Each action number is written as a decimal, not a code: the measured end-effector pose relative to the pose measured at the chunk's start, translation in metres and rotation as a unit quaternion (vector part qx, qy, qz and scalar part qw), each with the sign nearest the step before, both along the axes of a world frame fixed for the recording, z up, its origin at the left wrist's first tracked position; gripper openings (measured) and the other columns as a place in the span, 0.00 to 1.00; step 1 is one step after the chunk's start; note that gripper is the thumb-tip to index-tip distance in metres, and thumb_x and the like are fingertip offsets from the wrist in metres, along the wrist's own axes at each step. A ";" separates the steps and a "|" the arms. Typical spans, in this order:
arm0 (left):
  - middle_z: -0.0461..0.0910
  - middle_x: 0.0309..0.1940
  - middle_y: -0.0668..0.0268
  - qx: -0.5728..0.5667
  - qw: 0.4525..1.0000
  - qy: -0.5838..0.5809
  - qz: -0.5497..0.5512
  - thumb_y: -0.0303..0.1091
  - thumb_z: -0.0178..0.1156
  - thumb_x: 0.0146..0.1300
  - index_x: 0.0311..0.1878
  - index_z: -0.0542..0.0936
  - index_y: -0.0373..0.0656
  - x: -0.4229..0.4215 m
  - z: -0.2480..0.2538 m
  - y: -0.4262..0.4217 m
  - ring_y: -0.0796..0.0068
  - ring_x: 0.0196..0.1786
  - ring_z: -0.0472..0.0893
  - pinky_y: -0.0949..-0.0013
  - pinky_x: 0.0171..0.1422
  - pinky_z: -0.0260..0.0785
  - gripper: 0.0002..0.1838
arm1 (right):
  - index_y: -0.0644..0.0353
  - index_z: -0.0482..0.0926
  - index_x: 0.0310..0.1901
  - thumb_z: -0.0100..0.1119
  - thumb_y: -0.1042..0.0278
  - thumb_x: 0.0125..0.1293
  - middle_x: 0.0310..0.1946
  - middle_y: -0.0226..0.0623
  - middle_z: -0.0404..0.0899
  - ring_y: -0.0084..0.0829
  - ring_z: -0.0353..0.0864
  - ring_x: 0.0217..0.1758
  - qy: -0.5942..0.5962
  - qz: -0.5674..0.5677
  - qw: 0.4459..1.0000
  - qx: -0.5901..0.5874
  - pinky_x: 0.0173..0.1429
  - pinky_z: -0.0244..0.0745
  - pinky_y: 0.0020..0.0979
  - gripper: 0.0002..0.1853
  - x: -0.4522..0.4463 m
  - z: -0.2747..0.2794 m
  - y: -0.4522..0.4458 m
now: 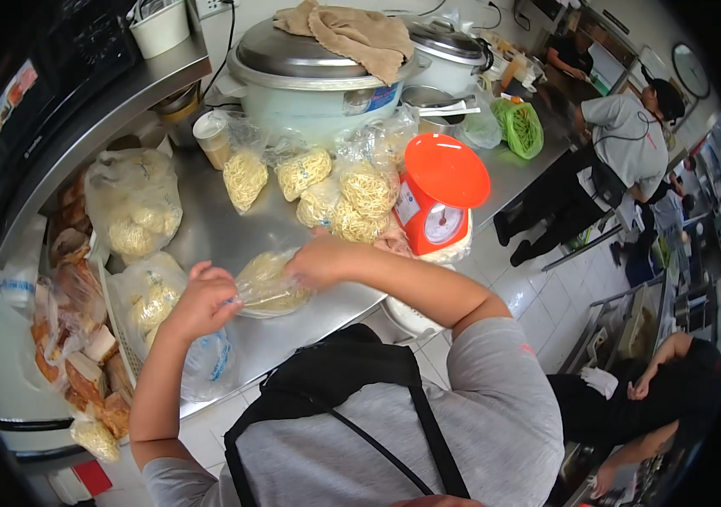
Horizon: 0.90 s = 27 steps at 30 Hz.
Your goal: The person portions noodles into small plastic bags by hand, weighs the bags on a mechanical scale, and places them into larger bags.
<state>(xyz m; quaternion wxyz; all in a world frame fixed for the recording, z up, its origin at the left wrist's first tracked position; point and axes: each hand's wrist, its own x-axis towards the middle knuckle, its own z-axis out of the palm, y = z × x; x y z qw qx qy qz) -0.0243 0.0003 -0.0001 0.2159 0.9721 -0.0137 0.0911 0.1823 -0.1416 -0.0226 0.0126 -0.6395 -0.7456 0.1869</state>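
Note:
A clear plastic bag of noodles [266, 286] is stretched between my hands over the steel table [217, 205]. My left hand [206, 298] pinches the bag's left end, with the index finger raised. At the bag's right side, the fingers of my right hand [320, 260] are closed on the plastic, slightly blurred. Just beyond my right hand lie several bagged noodle portions [359, 203], beside a red kitchen scale [441, 221] with a round pan. Below my left hand is a crumpled clear bag with blue print [210, 359].
Left of me are a large noodle bag [134, 203], another in a tray [153, 291], and bread-like brown pieces [86, 363]. A big lidded pot [318, 101] with a brown cloth [352, 35], a paper cup [211, 138] and green vegetables [519, 128] stand behind. Co-workers are at right.

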 end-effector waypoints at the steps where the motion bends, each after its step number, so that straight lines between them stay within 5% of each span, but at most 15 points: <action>1: 0.71 0.21 0.62 0.004 1.000 0.007 0.016 0.32 0.56 0.50 0.23 0.71 0.42 -0.003 0.005 0.002 0.62 0.38 0.73 0.58 0.52 0.59 0.06 | 0.48 0.75 0.33 0.54 0.61 0.53 0.29 0.32 0.78 0.35 0.76 0.39 -0.010 0.004 1.000 -0.014 0.50 0.58 0.46 0.06 0.008 0.001 0.000; 5: 0.66 0.19 0.56 0.046 0.996 -0.055 0.060 0.32 0.55 0.52 0.22 0.67 0.38 0.016 0.046 0.014 0.53 0.24 0.67 0.62 0.29 0.60 0.10 | 0.49 0.76 0.33 0.52 0.62 0.55 0.28 0.36 0.77 0.38 0.77 0.36 0.014 -0.030 0.993 0.110 0.45 0.66 0.43 0.06 0.033 0.042 -0.011; 12: 0.62 0.17 0.56 0.110 0.971 -0.215 0.002 0.34 0.54 0.54 0.23 0.63 0.35 0.116 0.174 -0.017 0.58 0.22 0.64 0.65 0.27 0.58 0.14 | 0.61 0.72 0.33 0.55 0.70 0.55 0.26 0.41 0.77 0.41 0.76 0.30 -0.086 -0.148 0.932 0.320 0.35 0.72 0.34 0.06 0.091 0.186 -0.086; 13: 0.58 0.17 0.62 0.104 0.971 -0.213 0.009 0.33 0.52 0.57 0.23 0.63 0.36 0.130 0.185 -0.026 0.71 0.22 0.59 0.71 0.27 0.56 0.13 | 0.62 0.72 0.33 0.55 0.70 0.55 0.27 0.41 0.77 0.41 0.77 0.30 -0.093 -0.170 0.923 0.333 0.36 0.72 0.33 0.06 0.099 0.200 -0.098; 15: 0.59 0.17 0.62 0.126 0.957 -0.261 -0.014 0.34 0.52 0.58 0.24 0.64 0.36 0.167 0.195 -0.036 0.70 0.22 0.60 0.71 0.27 0.56 0.13 | 0.63 0.72 0.33 0.54 0.70 0.56 0.27 0.40 0.77 0.40 0.77 0.31 -0.132 -0.209 0.902 0.354 0.36 0.72 0.32 0.06 0.115 0.217 -0.117; 17: 0.61 0.17 0.61 0.133 0.952 -0.275 -0.029 0.35 0.52 0.58 0.24 0.64 0.36 0.201 0.198 -0.045 0.69 0.22 0.61 0.70 0.28 0.57 0.14 | 0.61 0.73 0.33 0.52 0.69 0.57 0.28 0.36 0.78 0.38 0.77 0.34 -0.196 -0.248 0.884 0.345 0.38 0.70 0.33 0.06 0.134 0.223 -0.133; 20: 0.66 0.19 0.58 0.142 0.960 -0.240 -0.038 0.37 0.52 0.58 0.26 0.68 0.37 0.246 0.188 -0.063 0.62 0.23 0.66 0.66 0.29 0.59 0.12 | 0.56 0.77 0.35 0.55 0.60 0.49 0.36 0.45 0.77 0.41 0.76 0.41 -0.212 -0.325 0.878 0.279 0.46 0.67 0.47 0.13 0.167 0.213 -0.150; 24: 0.73 0.21 0.57 0.203 0.954 -0.213 -0.058 0.37 0.53 0.56 0.27 0.72 0.39 0.282 0.169 -0.080 0.55 0.28 0.72 0.59 0.32 0.63 0.11 | 0.58 0.75 0.34 0.50 0.68 0.57 0.29 0.34 0.79 0.36 0.77 0.35 -0.248 -0.330 0.860 0.300 0.42 0.68 0.35 0.06 0.192 0.178 -0.167; 27: 0.71 0.20 0.57 0.209 0.953 -0.206 -0.077 0.37 0.54 0.55 0.25 0.70 0.38 0.293 0.161 -0.094 0.55 0.28 0.71 0.59 0.32 0.62 0.11 | 0.56 0.75 0.34 0.49 0.67 0.57 0.30 0.34 0.79 0.35 0.77 0.37 -0.218 -0.350 0.861 0.297 0.45 0.66 0.37 0.06 0.203 0.158 -0.179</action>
